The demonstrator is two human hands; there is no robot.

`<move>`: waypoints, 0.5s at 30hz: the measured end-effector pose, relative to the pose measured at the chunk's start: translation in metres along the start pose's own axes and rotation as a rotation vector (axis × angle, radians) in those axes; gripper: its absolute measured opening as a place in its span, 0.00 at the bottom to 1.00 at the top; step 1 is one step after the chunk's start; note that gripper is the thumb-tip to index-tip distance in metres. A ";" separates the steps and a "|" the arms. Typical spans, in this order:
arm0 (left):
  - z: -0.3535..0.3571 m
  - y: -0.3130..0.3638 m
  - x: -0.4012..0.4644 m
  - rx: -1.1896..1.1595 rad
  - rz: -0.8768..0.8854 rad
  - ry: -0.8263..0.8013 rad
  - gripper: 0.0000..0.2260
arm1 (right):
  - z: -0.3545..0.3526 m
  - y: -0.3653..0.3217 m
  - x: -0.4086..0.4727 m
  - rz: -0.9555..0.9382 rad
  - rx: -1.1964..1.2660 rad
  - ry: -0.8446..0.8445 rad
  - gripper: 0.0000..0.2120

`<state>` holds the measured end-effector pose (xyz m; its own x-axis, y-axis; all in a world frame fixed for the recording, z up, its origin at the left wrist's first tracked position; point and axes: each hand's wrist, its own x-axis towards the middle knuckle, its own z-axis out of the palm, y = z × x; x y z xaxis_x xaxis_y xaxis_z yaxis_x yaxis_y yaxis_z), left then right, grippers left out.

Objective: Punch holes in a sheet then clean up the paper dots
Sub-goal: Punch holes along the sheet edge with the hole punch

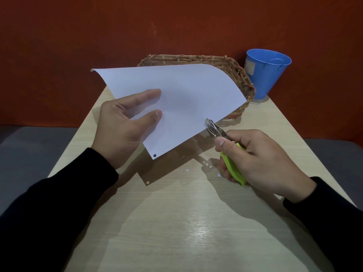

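Left hand (125,122) pinches the white paper sheet (176,99) aloft (edge exposed); right hand (261,161) squeezes the green-handled metal hole punch (225,146) biting that edge.

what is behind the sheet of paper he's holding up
A woven basket stands behind the sheet, with only its far rim and right side showing. Its inside is covered by the paper. A blue bucket stands further right, uncovered.

A pale wood-grain table (176,222) fills the lower middle of the frame. At its far end, upper centre, sits a woven wicker basket (233,69). Just right of it stands a blue bucket (265,75) with a thin wire handle. Behind both rises a red wall (98,36).
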<state>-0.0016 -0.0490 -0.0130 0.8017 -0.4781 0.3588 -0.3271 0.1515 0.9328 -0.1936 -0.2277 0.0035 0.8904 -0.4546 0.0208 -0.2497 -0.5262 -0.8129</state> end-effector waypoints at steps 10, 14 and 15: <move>0.001 0.000 0.000 0.028 -0.010 -0.003 0.15 | 0.000 0.002 0.001 -0.022 -0.072 0.006 0.20; 0.001 0.001 -0.001 0.049 -0.013 -0.001 0.15 | 0.000 0.003 0.001 -0.041 -0.142 0.016 0.20; 0.001 0.001 -0.001 0.047 -0.016 0.001 0.15 | 0.000 0.003 0.001 -0.038 -0.156 0.012 0.20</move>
<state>-0.0030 -0.0499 -0.0126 0.8073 -0.4797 0.3437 -0.3374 0.1026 0.9357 -0.1931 -0.2298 0.0009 0.8961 -0.4401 0.0578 -0.2723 -0.6479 -0.7114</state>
